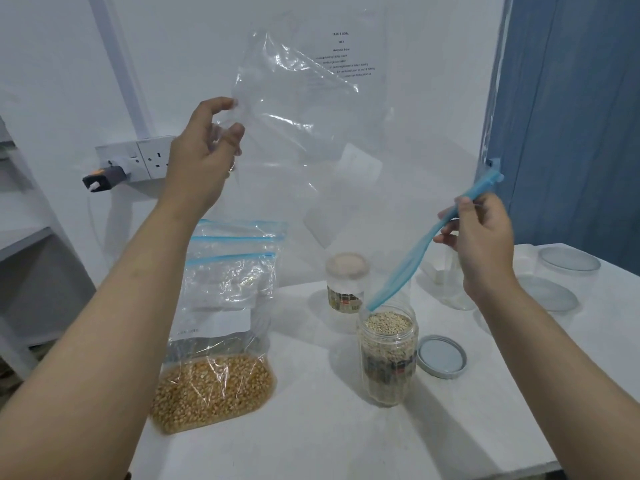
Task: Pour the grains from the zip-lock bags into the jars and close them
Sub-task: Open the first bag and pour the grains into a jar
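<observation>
Clear plastic, an emptied zip-lock bag [311, 133] hangs upended, its corner pinched by the left hand [204, 157], its blue zip edge pinched by the right hand [481, 244] over an open jar [388, 355] full of pale grains. Its lid [441, 356] lies just beside it; a corn-filled bag [214, 341] sits to the left.

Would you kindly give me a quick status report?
Both hands, left and right, hold empty bag upended over filled jar. Lid off. Corn bag waiting.

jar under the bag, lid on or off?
Off. The grain jar has an open mouth with grains showing up to the neck, and a lid lies flat on the table beside it.
</observation>
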A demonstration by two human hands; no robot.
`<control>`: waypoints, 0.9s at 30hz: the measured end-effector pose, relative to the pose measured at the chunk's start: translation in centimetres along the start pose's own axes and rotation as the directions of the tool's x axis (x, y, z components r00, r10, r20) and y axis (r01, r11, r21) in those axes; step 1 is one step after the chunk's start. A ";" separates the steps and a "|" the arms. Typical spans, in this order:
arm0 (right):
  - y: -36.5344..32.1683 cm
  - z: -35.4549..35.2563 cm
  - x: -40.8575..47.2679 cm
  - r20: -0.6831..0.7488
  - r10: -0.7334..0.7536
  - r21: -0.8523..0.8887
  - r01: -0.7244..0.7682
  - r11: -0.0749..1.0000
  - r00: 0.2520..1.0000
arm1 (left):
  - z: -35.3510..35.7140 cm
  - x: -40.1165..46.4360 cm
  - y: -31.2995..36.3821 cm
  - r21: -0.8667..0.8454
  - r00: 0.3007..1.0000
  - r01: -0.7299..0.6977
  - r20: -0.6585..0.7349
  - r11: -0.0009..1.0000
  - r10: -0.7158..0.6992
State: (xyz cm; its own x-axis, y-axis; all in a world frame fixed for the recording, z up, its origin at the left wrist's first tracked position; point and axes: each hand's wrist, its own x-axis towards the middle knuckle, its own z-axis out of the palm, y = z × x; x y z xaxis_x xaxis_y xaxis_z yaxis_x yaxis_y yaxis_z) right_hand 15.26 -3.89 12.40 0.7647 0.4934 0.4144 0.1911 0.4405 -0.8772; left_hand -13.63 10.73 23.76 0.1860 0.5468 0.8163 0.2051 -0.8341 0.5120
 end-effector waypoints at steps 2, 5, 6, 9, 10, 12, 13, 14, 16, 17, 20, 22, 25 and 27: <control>0.1 0.1 -0.1 0.004 -0.003 0.009 0.003 1.000 1.000 | 0.0 0.0 -0.1 -0.006 1.000 0.002 0.003 1.000 -0.002; 0.0 0.3 -0.1 0.046 0.036 0.031 -0.038 0.999 0.998 | -0.1 -0.1 -0.5 -0.029 1.000 0.017 0.011 0.999 -0.017; 0.1 0.5 -0.2 0.095 0.074 0.038 -0.078 0.996 0.993 | -0.2 -0.3 -0.7 -0.038 1.000 0.030 0.010 0.999 -0.029; 1.3 0.9 -0.9 0.248 0.194 -0.084 -0.178 0.980 0.949 | -0.6 -1.3 -1.9 -0.079 0.995 0.102 -0.010 0.992 -0.103; 1.9 1.1 -1.3 0.288 0.223 -0.138 -0.190 0.972 0.932 | -0.8 -1.9 -2.3 -0.102 0.991 0.133 -0.020 0.986 -0.135; 2.9 1.4 -2.2 0.330 0.246 -0.161 -0.202 0.966 0.911 | -0.9 -2.9 -3.2 -0.162 0.978 0.199 -0.031 0.966 -0.207; 3.3 1.5 -2.6 0.340 0.243 -0.151 -0.202 0.968 0.908 | -1.0 -3.5 -3.5 -0.183 0.970 0.231 -0.039 0.956 -0.242; 3.5 1.8 -2.9 0.342 0.236 -0.136 -0.201 0.970 0.909 | -1.3 -4.0 -3.9 -0.195 0.960 0.261 -0.049 0.945 -0.275; 3.4 2.5 -3.1 0.320 0.210 -0.117 -0.181 0.976 0.924 | -1.8 -5.0 -4.8 -0.223 0.934 0.330 -0.060 0.917 -0.351; 3.1 2.9 -3.2 0.303 0.186 -0.111 -0.160 0.981 0.935 | -2.1 -5.6 -5.4 -0.233 0.917 0.370 -0.062 0.899 -0.393; 2.0 4.3 -3.6 0.254 0.090 -0.102 -0.066 0.993 0.963 | -3.4 -7.4 -6.9 -0.218 0.861 0.481 -0.065 0.849 -0.504; 1.3 5.1 -3.8 0.251 0.022 -0.134 0.012 0.991 0.968 | -4.4 -8.8 -7.8 -0.217 0.824 0.547 -0.032 0.809 -0.565; 0.6 6.3 -4.1 0.311 -0.028 -0.173 0.086 0.981 0.950 | -6.2 -11.1 -9.4 -0.214 0.735 0.669 0.048 0.711 -0.677; 0.5 7.0 -4.5 0.371 -0.030 -0.204 0.113 0.972 0.928 | -7.2 -12.9 -10.7 -0.170 0.664 0.744 0.084 0.646 -0.743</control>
State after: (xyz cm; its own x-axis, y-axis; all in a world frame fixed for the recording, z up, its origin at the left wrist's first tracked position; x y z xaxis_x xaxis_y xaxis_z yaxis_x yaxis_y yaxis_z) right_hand 7.57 -0.62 11.84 0.4761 0.7227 0.5011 0.3977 0.3313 -0.8556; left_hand -25.18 12.10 9.69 0.0517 0.9889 0.1392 0.1076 -0.1441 0.9837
